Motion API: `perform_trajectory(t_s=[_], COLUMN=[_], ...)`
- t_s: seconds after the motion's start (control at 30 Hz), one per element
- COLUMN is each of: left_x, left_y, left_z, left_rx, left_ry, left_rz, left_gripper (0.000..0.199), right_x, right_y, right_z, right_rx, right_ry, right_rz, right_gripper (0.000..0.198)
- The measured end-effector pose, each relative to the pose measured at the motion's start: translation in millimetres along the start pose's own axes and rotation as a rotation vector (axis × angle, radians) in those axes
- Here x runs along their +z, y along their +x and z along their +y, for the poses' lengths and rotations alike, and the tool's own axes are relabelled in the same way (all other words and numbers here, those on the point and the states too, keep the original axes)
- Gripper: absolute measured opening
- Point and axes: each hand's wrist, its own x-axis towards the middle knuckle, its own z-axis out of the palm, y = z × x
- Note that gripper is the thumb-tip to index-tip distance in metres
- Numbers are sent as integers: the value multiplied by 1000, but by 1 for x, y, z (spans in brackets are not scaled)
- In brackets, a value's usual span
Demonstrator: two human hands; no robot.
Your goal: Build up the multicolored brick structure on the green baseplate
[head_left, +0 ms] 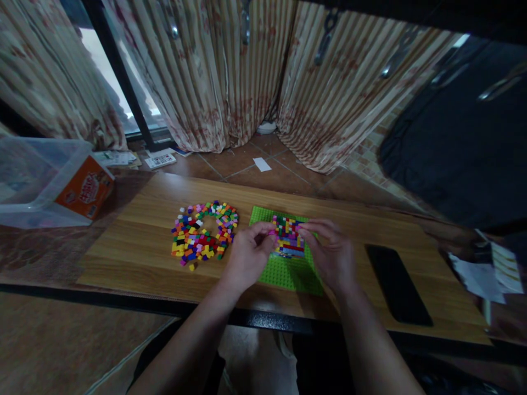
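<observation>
A block model of many-coloured toy bricks (290, 236) stands on a green studded baseplate (284, 274). At its left side is my left hand (249, 255), thumb and index finger pinched on a small pink brick (272, 232). My right hand (334, 257) is at the model's right side, its fingertips closed around another pink bit, probably a brick (300, 227). Whether these pink pieces are joined to the model cannot be made out. The fingers cover part of the model's sides.
Left of the baseplate lies a ring-shaped spread of loose bricks (193, 247) on the wooden table (135, 241). A black phone (397, 285) rests to the right. Beyond the table's left end is a clear plastic bin (41, 175); papers (477, 277) lie past its right end.
</observation>
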Motion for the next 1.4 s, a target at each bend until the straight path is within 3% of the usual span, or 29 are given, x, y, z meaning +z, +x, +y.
perform_trajectory(t_s=[0.17, 0.37, 0.77, 1.4], left_x=[-5, -7, -7, -11], left_y=[2, 4, 2, 4], left_z=[-8, -8, 0, -16], left_rx=[32, 92, 58, 80], left_ry=[63, 121, 106, 133], left_rz=[-1, 10, 34, 25], left_gripper=[19, 18, 17, 22], right_x=[-18, -17, -5, -5], right_y=[3, 1, 1, 2], right_z=[18, 24, 23, 14], right_rx=[76, 74, 115, 74], right_ry=[-47, -69, -109, -139], right_rz=[-64, -219, -144, -146], right_gripper=[20, 17, 14, 16])
